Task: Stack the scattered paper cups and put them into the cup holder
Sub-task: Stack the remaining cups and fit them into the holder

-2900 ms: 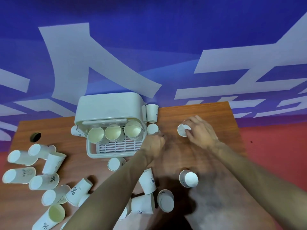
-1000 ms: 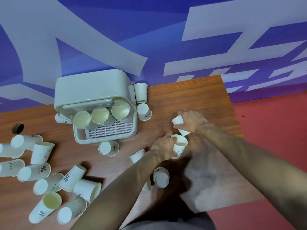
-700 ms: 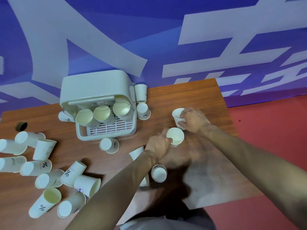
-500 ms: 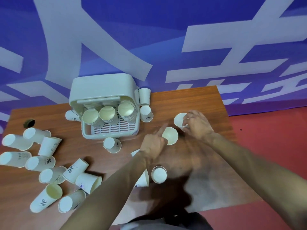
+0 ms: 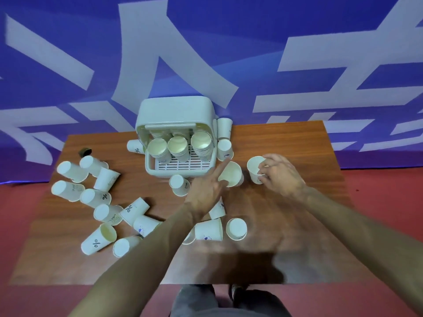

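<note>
Brown wooden table (image 5: pixel 297 225), blue banner (image 5: pixel 229 30) behind. Our right hand (image 5: pixel 281 176) grips upright white paper cup (image 5: pixel 255 165) toward far right edge. Our left hand (image 5: pixel 206 191), fingers straight, lies beside second open cup (image 5: pixel 231 175). Risk: unsteadied cup tips during nesting.

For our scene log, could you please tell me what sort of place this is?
Probably a staged demo or recording space: one wooden table on a red floor, a blue printed banner behind it, and scattered paper cups with a cup holder.

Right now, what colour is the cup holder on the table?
The cup holder is off-white, seen best in the head view.
</note>
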Demonstrator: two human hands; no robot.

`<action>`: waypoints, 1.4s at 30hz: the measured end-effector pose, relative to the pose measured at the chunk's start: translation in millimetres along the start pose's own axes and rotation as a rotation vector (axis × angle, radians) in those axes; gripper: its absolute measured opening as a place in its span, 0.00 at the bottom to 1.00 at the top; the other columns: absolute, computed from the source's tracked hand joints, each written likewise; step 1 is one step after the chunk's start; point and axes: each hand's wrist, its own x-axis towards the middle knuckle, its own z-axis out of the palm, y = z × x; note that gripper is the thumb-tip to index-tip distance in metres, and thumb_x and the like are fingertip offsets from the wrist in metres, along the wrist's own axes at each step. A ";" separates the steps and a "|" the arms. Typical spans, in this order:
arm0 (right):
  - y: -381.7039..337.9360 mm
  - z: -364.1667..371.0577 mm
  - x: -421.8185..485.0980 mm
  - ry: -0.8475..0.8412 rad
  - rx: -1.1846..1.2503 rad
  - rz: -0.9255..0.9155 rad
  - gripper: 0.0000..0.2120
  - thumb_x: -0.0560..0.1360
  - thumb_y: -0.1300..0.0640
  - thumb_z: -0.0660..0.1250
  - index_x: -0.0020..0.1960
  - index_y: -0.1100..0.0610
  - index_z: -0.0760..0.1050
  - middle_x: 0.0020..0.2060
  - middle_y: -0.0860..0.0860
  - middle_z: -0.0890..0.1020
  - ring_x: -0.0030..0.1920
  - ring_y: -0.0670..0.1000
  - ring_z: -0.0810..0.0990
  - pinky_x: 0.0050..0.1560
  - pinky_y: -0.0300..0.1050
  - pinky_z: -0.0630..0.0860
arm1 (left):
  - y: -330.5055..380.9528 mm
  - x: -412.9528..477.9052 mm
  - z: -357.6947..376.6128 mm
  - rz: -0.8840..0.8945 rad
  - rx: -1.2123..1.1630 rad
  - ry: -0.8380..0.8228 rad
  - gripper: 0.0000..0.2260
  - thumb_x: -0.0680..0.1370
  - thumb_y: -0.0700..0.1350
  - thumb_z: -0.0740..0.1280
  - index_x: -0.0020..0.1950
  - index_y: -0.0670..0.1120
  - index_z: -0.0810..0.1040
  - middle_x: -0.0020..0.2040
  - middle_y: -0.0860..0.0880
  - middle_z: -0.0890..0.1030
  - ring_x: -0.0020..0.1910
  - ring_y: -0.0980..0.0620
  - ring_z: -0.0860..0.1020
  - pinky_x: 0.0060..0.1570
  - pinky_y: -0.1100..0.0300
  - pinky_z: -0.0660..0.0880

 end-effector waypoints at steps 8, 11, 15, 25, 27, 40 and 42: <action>-35.2 -32.2 -5.1 0.072 -0.035 -0.049 0.09 0.75 0.48 0.71 0.52 0.50 0.84 0.51 0.44 0.82 0.63 0.49 0.72 0.64 0.47 0.68 | -38.2 -23.0 -13.5 0.003 -0.011 0.002 0.10 0.80 0.53 0.65 0.47 0.48 0.80 0.77 0.53 0.61 0.50 0.45 0.80 0.34 0.54 0.76; -53.3 -37.1 -4.1 0.058 -0.063 0.008 0.10 0.76 0.47 0.69 0.53 0.49 0.84 0.51 0.42 0.82 0.60 0.48 0.71 0.62 0.46 0.68 | -47.9 -31.1 -26.4 0.016 0.015 0.010 0.07 0.80 0.49 0.65 0.53 0.50 0.81 0.65 0.51 0.70 0.48 0.46 0.78 0.32 0.55 0.72; -89.8 -35.7 -4.0 0.053 -0.135 0.122 0.08 0.76 0.47 0.69 0.53 0.45 0.84 0.50 0.41 0.82 0.53 0.48 0.70 0.50 0.45 0.67 | -66.3 -46.6 -35.6 0.088 0.101 0.000 0.11 0.83 0.51 0.60 0.57 0.50 0.79 0.53 0.50 0.74 0.49 0.48 0.76 0.32 0.56 0.66; -167.7 -28.3 -17.9 -0.005 0.006 0.359 0.08 0.76 0.50 0.68 0.54 0.43 0.82 0.51 0.44 0.83 0.50 0.50 0.82 0.45 0.46 0.77 | -140.1 -81.9 -51.7 0.159 0.189 0.019 0.16 0.83 0.56 0.55 0.56 0.51 0.80 0.50 0.52 0.76 0.50 0.50 0.76 0.35 0.57 0.67; -185.5 -25.3 -12.3 0.016 0.053 0.367 0.08 0.76 0.52 0.67 0.53 0.45 0.82 0.50 0.44 0.83 0.49 0.50 0.82 0.43 0.46 0.76 | -150.8 -86.5 -56.2 0.150 0.197 0.036 0.17 0.83 0.57 0.55 0.55 0.51 0.80 0.50 0.52 0.76 0.50 0.49 0.76 0.33 0.57 0.64; -246.5 -30.8 27.5 0.035 0.286 0.164 0.07 0.75 0.56 0.65 0.48 0.52 0.83 0.42 0.46 0.81 0.41 0.48 0.79 0.43 0.48 0.78 | -157.5 -106.3 -66.4 -0.061 0.141 0.039 0.16 0.82 0.57 0.57 0.51 0.50 0.81 0.48 0.51 0.77 0.48 0.49 0.77 0.38 0.56 0.75; -242.3 -35.4 32.7 0.040 0.287 0.137 0.08 0.76 0.56 0.65 0.49 0.52 0.83 0.44 0.46 0.81 0.42 0.49 0.79 0.44 0.50 0.79 | -158.0 -105.8 -68.0 -0.091 0.138 0.052 0.17 0.82 0.58 0.57 0.50 0.50 0.81 0.47 0.51 0.77 0.47 0.50 0.77 0.36 0.57 0.72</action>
